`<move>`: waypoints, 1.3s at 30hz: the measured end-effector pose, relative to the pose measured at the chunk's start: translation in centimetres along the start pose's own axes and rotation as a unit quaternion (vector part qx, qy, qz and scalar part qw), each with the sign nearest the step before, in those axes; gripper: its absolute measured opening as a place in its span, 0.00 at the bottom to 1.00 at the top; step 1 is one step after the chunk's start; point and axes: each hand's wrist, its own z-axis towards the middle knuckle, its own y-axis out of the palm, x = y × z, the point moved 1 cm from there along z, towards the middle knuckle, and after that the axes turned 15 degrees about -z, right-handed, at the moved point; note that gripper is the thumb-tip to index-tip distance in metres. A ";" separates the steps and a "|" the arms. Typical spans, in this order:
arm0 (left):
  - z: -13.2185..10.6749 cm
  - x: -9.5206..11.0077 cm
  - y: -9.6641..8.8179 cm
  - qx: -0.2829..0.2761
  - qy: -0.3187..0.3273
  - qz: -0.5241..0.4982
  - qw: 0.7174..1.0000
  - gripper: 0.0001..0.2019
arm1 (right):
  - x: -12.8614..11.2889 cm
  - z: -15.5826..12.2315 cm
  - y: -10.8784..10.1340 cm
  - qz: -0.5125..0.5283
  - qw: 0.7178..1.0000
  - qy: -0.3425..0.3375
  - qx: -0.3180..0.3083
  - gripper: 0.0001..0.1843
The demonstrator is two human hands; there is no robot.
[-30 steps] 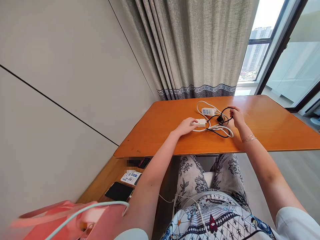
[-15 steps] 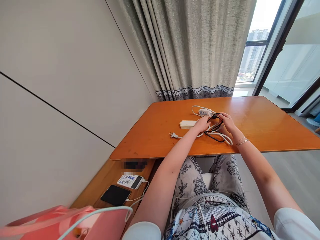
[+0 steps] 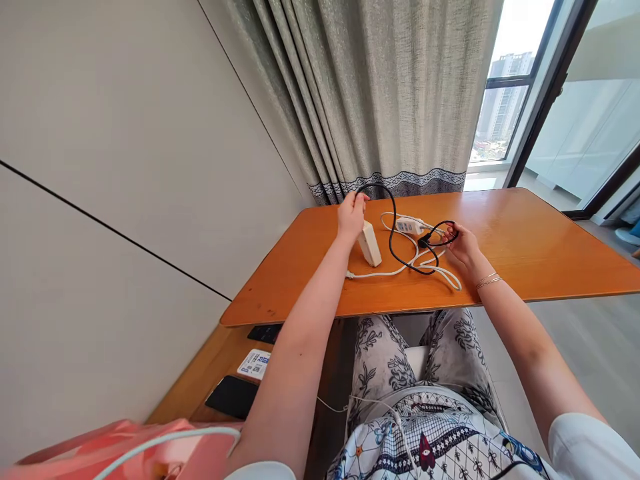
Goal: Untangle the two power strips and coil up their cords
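My left hand (image 3: 351,212) is raised above the orange table (image 3: 525,247), fingers closed on a black cable (image 3: 391,230) that arcs up from it and loops down onto the tabletop. A white adapter block (image 3: 369,243) is tilted up just below that hand; whether the hand touches it is unclear. My right hand (image 3: 461,244) rests low on the table and pinches the other end of the black cable near its plug (image 3: 426,241). A white cable (image 3: 400,270) trails under both, and a small white power strip (image 3: 409,225) lies behind them.
A grey curtain (image 3: 380,93) hangs behind the table, with a window (image 3: 505,93) to its right. Down at the left, a low wooden shelf (image 3: 200,380) holds a dark phone (image 3: 233,396) and a white card-like item (image 3: 255,364). A pink bag (image 3: 120,453) sits at the lower left.
My left hand has lifted up and to the left, drawing the black cable out into a tall loop. The white block has tipped up on edge. My right hand stayed near the plug.
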 end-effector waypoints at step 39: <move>1.6 12.0 -4.1 0.329 -0.006 -0.364 0.871 0.20 | -6.9 -5.0 0.4 -0.038 0.978 0.031 -0.204 0.13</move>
